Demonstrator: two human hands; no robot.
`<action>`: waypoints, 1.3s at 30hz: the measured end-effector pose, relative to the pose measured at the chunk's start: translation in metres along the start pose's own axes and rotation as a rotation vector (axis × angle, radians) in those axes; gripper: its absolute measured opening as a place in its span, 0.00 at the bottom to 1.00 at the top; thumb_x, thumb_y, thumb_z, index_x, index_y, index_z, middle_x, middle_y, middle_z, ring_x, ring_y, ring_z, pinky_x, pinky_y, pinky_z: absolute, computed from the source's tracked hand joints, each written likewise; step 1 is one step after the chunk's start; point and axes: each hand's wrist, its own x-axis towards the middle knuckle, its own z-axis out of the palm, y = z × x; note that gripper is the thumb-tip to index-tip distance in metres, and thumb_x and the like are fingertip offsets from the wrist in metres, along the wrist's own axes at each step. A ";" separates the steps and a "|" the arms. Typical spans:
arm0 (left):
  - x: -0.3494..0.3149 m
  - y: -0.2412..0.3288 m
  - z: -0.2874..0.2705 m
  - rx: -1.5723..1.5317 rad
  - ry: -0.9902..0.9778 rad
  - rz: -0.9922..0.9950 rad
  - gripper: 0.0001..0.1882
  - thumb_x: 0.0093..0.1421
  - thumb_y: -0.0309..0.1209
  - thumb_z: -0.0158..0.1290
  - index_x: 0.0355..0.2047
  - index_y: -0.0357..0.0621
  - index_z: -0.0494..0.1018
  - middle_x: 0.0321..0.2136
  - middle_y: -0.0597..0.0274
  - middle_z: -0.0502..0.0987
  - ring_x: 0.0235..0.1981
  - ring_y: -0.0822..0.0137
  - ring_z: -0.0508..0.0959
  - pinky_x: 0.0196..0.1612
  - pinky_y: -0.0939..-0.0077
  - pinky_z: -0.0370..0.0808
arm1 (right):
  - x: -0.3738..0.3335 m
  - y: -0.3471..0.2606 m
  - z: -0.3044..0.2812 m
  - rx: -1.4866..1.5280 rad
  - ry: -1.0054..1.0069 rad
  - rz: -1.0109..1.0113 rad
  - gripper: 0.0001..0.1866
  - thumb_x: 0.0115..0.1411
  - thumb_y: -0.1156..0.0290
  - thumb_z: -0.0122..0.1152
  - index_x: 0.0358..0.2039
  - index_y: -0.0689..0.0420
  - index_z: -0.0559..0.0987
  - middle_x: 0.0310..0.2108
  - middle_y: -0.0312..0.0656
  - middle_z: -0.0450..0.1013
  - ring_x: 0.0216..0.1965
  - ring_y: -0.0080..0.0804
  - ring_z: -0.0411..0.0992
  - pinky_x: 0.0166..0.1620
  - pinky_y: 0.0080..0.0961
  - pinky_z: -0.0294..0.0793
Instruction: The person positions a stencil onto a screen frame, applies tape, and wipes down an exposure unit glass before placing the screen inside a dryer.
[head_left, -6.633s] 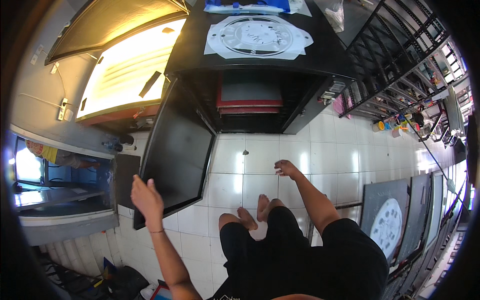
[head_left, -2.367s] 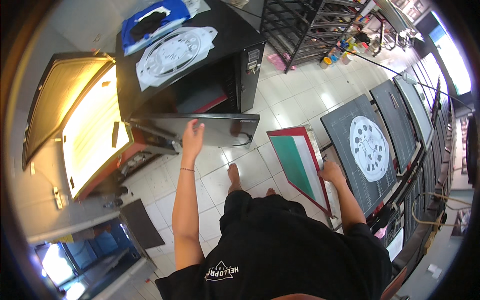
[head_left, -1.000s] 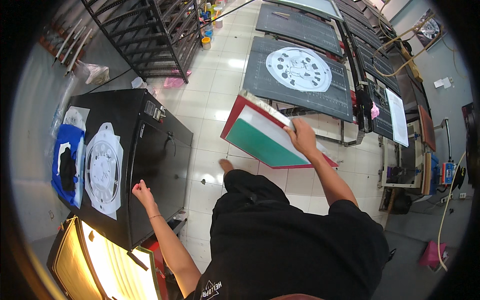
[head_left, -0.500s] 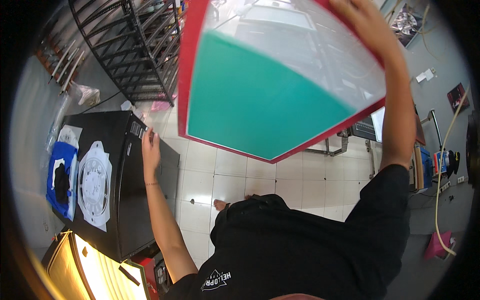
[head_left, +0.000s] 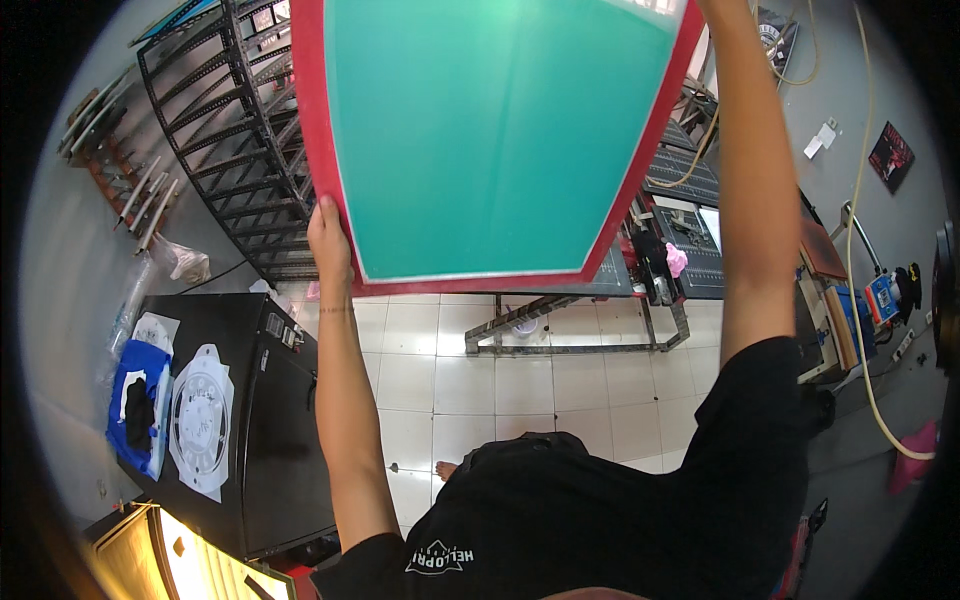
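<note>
A silk-screen printing frame (head_left: 318, 130) with a red border and green-coated mesh is held up in front of me, its far edge cut off by the top of the picture. My left hand (head_left: 330, 243) grips the left border near its lower corner, thumb on the near face and fingers mostly hidden behind. At the upper right border, my right hand (head_left: 718, 8) holds on with that arm stretched forward. Only part of this hand shows at the picture's edge. The mesh is pale and glossy in the upper right corner.
To the left stands a black cabinet (head_left: 285, 430) with paper sheets and a blue packet (head_left: 140, 410) on top. Beyond it is a black metal rack (head_left: 225, 120). A lit panel (head_left: 200, 560) glows at lower left. Ahead, a metal-legged worktable (head_left: 600, 348) stands on white tiles.
My left hand has left the cabinet's edge and taken hold of the frame's left border. The frame has turned more upright and shifted left; my view has moved toward the worktable.
</note>
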 end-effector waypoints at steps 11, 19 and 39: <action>0.082 0.104 0.068 -0.002 0.044 -0.048 0.29 0.62 0.50 0.38 0.37 0.30 0.71 0.31 0.59 0.75 0.30 0.73 0.71 0.36 0.78 0.68 | -0.313 0.116 -0.017 0.505 -0.344 1.137 0.33 0.58 0.45 0.45 0.51 0.63 0.64 0.47 0.41 0.66 0.48 0.28 0.64 0.49 0.23 0.62; 0.114 0.161 0.093 -0.012 -0.008 -0.008 0.34 0.60 0.54 0.36 0.42 0.28 0.69 0.38 0.49 0.73 0.38 0.63 0.74 0.43 0.71 0.68 | -0.279 0.117 -0.001 0.902 -0.002 1.030 0.27 0.61 0.52 0.44 0.49 0.64 0.66 0.44 0.42 0.69 0.43 0.26 0.67 0.47 0.23 0.64; 0.081 0.182 0.089 -0.039 0.060 -0.038 0.31 0.61 0.52 0.37 0.43 0.30 0.68 0.38 0.52 0.73 0.38 0.65 0.74 0.43 0.73 0.69 | -0.256 0.114 -0.008 0.985 -0.063 1.010 0.27 0.60 0.50 0.45 0.47 0.64 0.67 0.40 0.42 0.70 0.40 0.26 0.68 0.43 0.23 0.67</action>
